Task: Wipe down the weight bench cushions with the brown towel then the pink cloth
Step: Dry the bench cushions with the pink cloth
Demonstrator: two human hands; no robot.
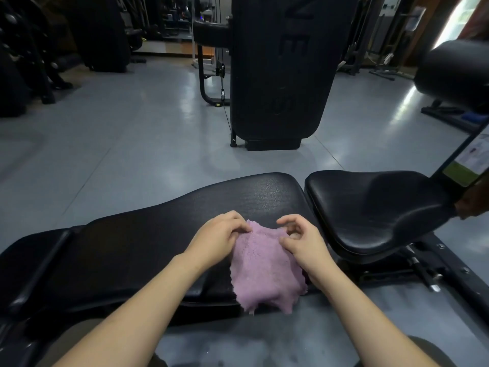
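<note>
Pink cloth on black bench cushion, long axis near-to-far, near end hanging over cushion edge.
L hand & R hand: fingers curled, each pinching cloth's far edge w/ fingertips.

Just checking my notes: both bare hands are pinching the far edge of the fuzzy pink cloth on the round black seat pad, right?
Not quite. In the head view the left hand and right hand pinch the fuzzy pink cloth on the long black back cushion, not the round black seat pad.
</note>
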